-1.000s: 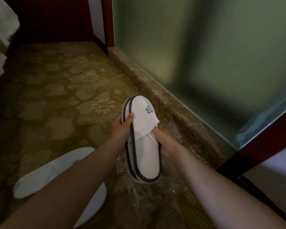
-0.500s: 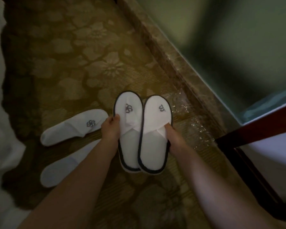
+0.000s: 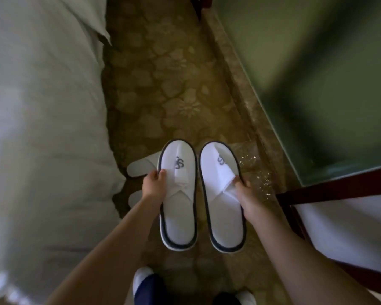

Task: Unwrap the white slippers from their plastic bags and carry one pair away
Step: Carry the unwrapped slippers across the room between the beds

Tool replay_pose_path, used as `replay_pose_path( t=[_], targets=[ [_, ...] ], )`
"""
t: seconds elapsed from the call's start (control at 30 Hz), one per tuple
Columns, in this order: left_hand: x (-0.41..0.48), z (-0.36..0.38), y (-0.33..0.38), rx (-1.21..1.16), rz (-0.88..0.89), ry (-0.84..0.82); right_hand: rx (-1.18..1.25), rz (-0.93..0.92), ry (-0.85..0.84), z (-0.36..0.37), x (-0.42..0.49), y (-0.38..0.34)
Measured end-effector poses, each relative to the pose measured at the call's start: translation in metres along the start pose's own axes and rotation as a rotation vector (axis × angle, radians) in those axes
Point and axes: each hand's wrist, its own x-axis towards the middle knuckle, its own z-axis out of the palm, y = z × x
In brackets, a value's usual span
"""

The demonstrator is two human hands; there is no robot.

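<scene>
I hold a pair of white slippers with dark trim and a grey logo, side by side above the carpet. My left hand (image 3: 154,183) grips the left slipper (image 3: 178,208) by its folded upper. My right hand (image 3: 245,195) grips the right slipper (image 3: 222,214) the same way. A second pair of white slippers (image 3: 139,167) lies on the floor to the left, partly hidden behind my left hand and arm. Crumpled clear plastic bags (image 3: 256,172) lie on the carpet to the right of the held pair.
A bed with white bedding (image 3: 44,128) fills the left side. A stone sill (image 3: 235,84) and a frosted glass wall (image 3: 306,73) run along the right. A dark wooden frame (image 3: 330,190) juts in at the right. My feet (image 3: 142,280) stand on the patterned carpet (image 3: 163,89).
The two held slippers, stacked together a second ago, are now apart, one in each hand. The view has risen and swung left, bringing the bed and my feet into sight.
</scene>
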Motion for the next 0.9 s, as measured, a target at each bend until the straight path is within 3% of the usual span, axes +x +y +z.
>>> replay_pose_path(
  t=[0.17, 0.43, 0.9],
  targets=[
    [-0.041, -0.074, 0.054, -0.043, 0.033, 0.056, -0.046, -0.071, -0.061, -0.001, -0.081, -0.07],
    [-0.105, -0.178, 0.079, -0.227, 0.039, 0.311, -0.171, -0.174, -0.21, 0.024, -0.169, -0.13],
    [-0.202, -0.346, -0.033, -0.427, -0.103, 0.636, -0.395, -0.416, -0.531, 0.126, -0.324, -0.129]
  ],
)
